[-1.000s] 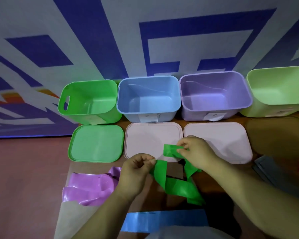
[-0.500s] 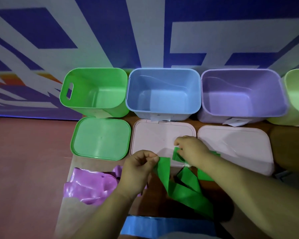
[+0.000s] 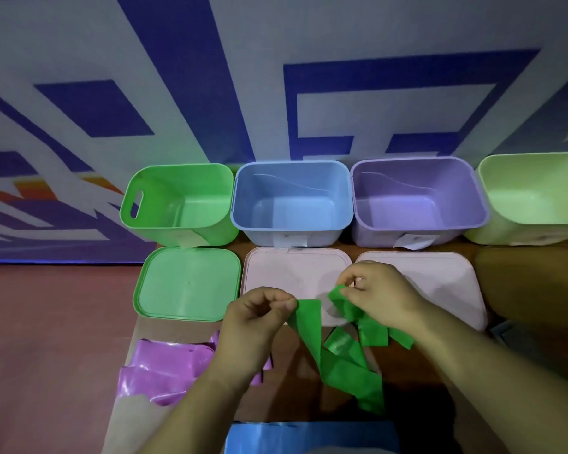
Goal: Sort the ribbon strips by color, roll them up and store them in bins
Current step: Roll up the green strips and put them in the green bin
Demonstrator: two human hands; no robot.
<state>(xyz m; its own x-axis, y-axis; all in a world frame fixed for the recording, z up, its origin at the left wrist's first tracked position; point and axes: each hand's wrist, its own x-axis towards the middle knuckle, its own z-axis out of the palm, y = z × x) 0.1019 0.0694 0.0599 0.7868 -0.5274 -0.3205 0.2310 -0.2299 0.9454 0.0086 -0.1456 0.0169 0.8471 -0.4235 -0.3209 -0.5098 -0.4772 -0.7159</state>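
A green ribbon strip [image 3: 338,358] loops across the table between both hands. My left hand [image 3: 254,326] pinches one flat end of it. My right hand [image 3: 379,294] grips the other end, bunched above the pale lids. Purple ribbon [image 3: 164,368] lies crumpled at the left, partly under my left forearm. A blue ribbon [image 3: 305,437] lies along the bottom edge. Behind stand an empty green bin [image 3: 177,204], blue bin [image 3: 292,204] and purple bin [image 3: 417,198].
A light green bin [image 3: 538,198] stands at the far right, cut off by the frame. A green lid [image 3: 187,283] and two pale pink lids [image 3: 289,273] [image 3: 440,283] lie flat before the bins. A blue-patterned wall rises behind. The floor lies to the left.
The camera view shifted and moved closer. Both hands kept hold of the green ribbon; the right hand's end has gone from a flat strip to a bunched wad, and more ribbon folds lie under it.
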